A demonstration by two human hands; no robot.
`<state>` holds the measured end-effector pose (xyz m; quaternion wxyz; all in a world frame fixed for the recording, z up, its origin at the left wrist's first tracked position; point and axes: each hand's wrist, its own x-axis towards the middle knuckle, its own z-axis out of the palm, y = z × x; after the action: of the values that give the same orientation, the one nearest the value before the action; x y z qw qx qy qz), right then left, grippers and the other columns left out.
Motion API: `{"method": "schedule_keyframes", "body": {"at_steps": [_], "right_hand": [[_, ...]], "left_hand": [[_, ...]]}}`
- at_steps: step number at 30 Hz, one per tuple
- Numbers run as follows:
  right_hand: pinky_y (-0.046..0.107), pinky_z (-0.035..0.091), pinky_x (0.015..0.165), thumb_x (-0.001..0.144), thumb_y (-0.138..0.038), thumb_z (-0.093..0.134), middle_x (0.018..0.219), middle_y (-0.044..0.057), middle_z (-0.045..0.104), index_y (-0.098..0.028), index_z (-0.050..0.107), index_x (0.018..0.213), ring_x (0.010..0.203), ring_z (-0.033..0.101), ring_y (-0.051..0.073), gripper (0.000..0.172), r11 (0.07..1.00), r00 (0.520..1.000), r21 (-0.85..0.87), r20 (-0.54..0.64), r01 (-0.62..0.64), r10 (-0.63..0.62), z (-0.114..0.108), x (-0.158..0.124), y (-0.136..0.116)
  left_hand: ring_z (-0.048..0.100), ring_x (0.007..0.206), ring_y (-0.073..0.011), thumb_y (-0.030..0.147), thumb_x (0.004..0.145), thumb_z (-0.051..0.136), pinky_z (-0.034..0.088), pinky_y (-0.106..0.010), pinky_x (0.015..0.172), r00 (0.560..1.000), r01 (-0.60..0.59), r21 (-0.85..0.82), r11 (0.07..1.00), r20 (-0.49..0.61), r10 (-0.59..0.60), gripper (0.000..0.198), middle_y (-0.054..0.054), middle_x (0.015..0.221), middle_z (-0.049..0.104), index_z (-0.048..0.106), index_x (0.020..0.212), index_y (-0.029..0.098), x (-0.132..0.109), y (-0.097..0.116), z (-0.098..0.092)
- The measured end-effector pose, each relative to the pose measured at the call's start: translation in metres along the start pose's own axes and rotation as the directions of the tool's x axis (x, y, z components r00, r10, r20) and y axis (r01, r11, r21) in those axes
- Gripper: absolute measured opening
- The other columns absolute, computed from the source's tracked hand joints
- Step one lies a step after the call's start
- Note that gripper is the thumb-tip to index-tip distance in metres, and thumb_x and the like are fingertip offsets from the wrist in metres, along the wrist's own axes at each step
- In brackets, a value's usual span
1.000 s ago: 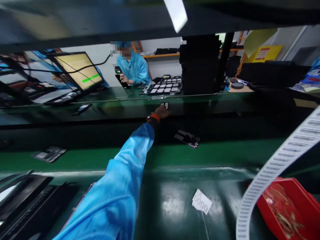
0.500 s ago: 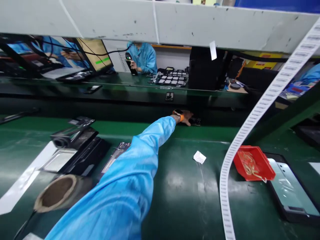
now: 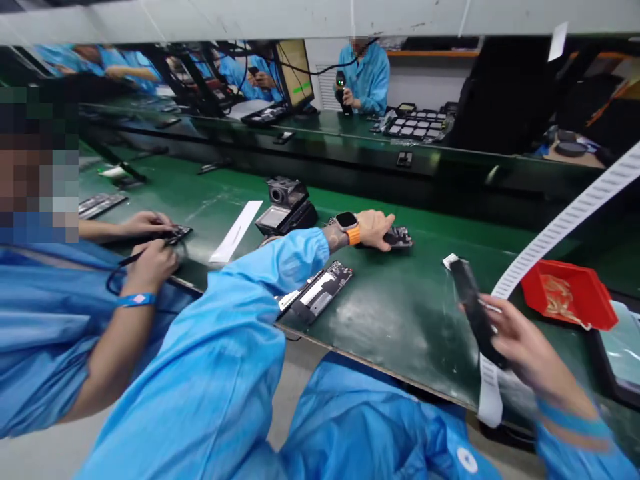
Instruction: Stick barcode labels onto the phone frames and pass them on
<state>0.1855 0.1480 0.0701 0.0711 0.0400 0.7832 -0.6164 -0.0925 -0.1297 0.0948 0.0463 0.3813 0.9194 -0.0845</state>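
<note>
My left hand (image 3: pixel 373 229), with an orange-banded watch at the wrist, is closed around an opened phone (image 3: pixel 400 237) with bare circuitry, low over the green bench (image 3: pixel 400 313). The fingers cover much of the phone. On the right, my right hand (image 3: pixel 520 337) grips a long, flat black slab (image 3: pixel 473 303), slightly blurred; its exact kind is unclear. A small white label (image 3: pixel 450 260) shows at the slab's far end. Between my left sleeve and the bench's front edge lie opened phones (image 3: pixel 323 291) with circuit boards exposed.
A red bin (image 3: pixel 575 293) with tan bands and a barcode label strip (image 3: pixel 540 233) are at right. Behind my left arm stands a black device (image 3: pixel 287 203). At left, a co-worker's hands (image 3: pixel 155 257) work on a part. Across the bench, another person (image 3: pixel 367 80) holds a scanner.
My left hand has drawn back from the bench's far side, bringing the opened phone nearer. My right hand has come into view holding the black slab. The view has swung left, showing the co-worker.
</note>
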Motion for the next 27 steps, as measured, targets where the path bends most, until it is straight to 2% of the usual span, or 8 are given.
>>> {"method": "schedule_keyframes", "body": {"at_steps": [2,5,9,11,14,21,24,27], "right_hand": [[0.047,0.055,0.092,0.069,-0.047,0.078,0.121,0.012,0.071,-0.026,0.055,0.124,0.114,0.066,0.032,0.063,0.997,0.999,0.067,0.022,-0.04,0.039,0.023,0.049,0.004],[0.035,0.055,0.067,0.063,-0.033,0.077,0.103,0.008,0.072,-0.023,0.053,0.118,0.077,0.067,0.021,0.06,0.99,0.992,0.076,-0.008,-0.121,0.122,0.047,0.106,0.008],[0.033,0.055,0.071,0.066,-0.025,0.07,0.104,0.007,0.07,-0.021,0.05,0.122,0.08,0.068,0.019,0.059,0.994,0.991,-0.05,-0.096,-0.097,0.091,0.062,0.141,0.016],[0.036,0.054,0.083,0.067,-0.025,0.071,0.112,0.009,0.069,-0.02,0.05,0.125,0.095,0.068,0.023,0.062,0.957,0.988,-0.285,-0.155,-0.052,0.008,0.061,0.15,0.019],[0.038,0.05,0.091,0.07,-0.029,0.071,0.118,0.012,0.068,-0.017,0.051,0.132,0.106,0.065,0.027,0.066,0.787,0.982,-0.614,-0.179,-0.059,-0.066,0.046,0.158,0.019],[0.043,0.044,0.1,0.066,-0.023,0.071,0.125,0.018,0.064,-0.012,0.051,0.14,0.116,0.056,0.036,0.077,0.591,0.992,-0.805,-0.106,-0.049,-0.061,0.003,0.158,0.026],[0.045,0.043,0.103,0.067,-0.022,0.067,0.131,0.018,0.062,-0.011,0.051,0.141,0.118,0.054,0.036,0.076,0.496,0.995,-0.867,0.003,0.052,-0.1,-0.007,0.156,0.037],[0.047,0.043,0.103,0.069,-0.022,0.062,0.133,0.018,0.062,-0.012,0.05,0.142,0.117,0.054,0.036,0.075,0.467,0.986,-0.876,0.043,0.116,-0.164,-0.014,0.16,0.052]], "left_hand": [[0.066,0.097,-0.0286,0.058,0.078,0.071,0.045,-0.032,0.079,0.995,-0.088,0.002,0.996,0.039,0.088,0.072,-0.017,0.115,0.067,0.054,0.128,0.009,-0.01,-0.007,0.019],[0.062,0.1,-0.0239,0.047,0.08,0.076,0.043,-0.028,0.082,0.986,-0.164,-0.059,0.985,0.026,0.166,0.07,-0.015,0.119,0.065,0.052,0.132,0.007,-0.008,-0.024,0.038],[0.059,0.106,-0.0176,0.034,0.082,0.08,0.041,-0.023,0.089,0.977,-0.215,-0.09,0.973,-0.016,0.214,0.076,-0.011,0.128,0.063,0.043,0.142,0.006,0.004,-0.04,0.048],[0.057,0.11,-0.0156,0.032,0.083,0.08,0.04,-0.021,0.093,0.971,-0.24,-0.097,0.966,-0.019,0.24,0.079,-0.011,0.132,0.062,0.039,0.146,0.006,0.009,-0.044,0.049],[0.056,0.114,-0.0153,0.031,0.084,0.08,0.039,-0.022,0.098,0.966,-0.257,-0.106,0.961,-0.013,0.258,0.078,-0.012,0.135,0.061,0.039,0.145,0.004,0.016,-0.048,0.05],[0.053,0.129,-0.0243,0.038,0.087,0.074,0.041,-0.037,0.107,0.977,-0.212,-0.158,0.964,-0.002,0.214,0.079,-0.018,0.145,0.055,0.038,0.149,0.006,0.021,-0.048,0.054],[0.046,0.139,-0.0306,0.044,0.09,0.069,0.036,-0.047,0.114,0.966,-0.237,-0.192,0.952,-0.152,0.21,0.075,-0.019,0.152,0.048,0.042,0.15,0.01,-0.01,-0.05,0.031],[0.052,0.134,-0.0272,0.048,0.098,0.056,0.04,-0.043,0.114,0.862,-0.292,-0.24,0.926,-0.486,0.146,0.06,-0.011,0.146,0.056,0.048,0.148,0.017,-0.064,-0.054,-0.009]]}}
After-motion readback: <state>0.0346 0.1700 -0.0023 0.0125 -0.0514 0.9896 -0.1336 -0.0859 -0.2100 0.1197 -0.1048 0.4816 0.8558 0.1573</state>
